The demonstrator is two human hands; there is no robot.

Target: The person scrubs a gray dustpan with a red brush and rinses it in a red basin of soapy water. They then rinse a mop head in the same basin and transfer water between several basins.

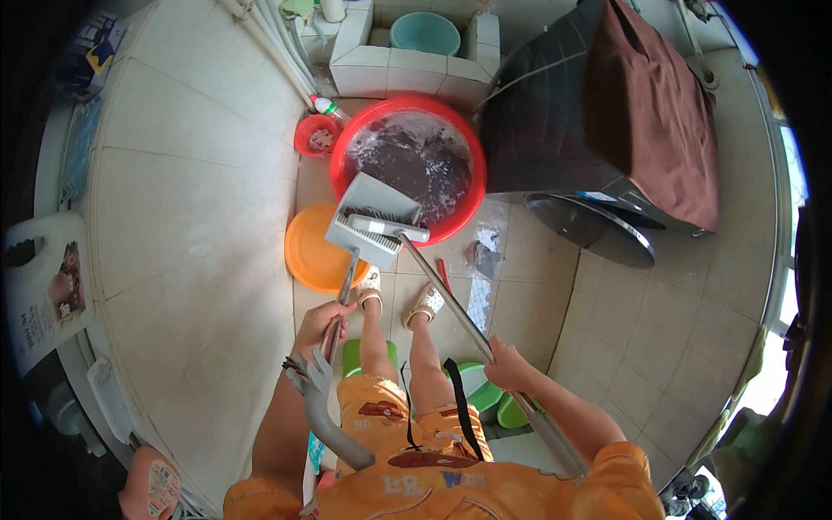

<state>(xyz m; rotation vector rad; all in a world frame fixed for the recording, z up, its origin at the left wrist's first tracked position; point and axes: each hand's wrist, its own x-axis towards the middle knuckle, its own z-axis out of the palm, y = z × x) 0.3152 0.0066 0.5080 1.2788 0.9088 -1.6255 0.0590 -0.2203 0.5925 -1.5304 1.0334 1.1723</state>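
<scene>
My left hand [323,328] grips the metal handle of a grey long-handled dustpan [379,190]. Its grey hooked top end [325,416] rests close to my body. My right hand [508,368] is closed around the metal pole [448,286] of a broom. The grey broom head [389,227] lies across the dustpan, its dark bristles over the pan's comb teeth. Both heads are in front of the near rim of a large red basin [479,188], which holds dark, sudsy water. An orange basin [309,250] sits partly beneath the dustpan's left side in view.
A black front-loading washing machine [539,123] stands right, its round door [591,231] open and a brown cloth [676,130] over it. A small red bucket [316,135] and a bottle [330,109] are by the left wall. A grey scrap [485,259] lies on the wet tiles.
</scene>
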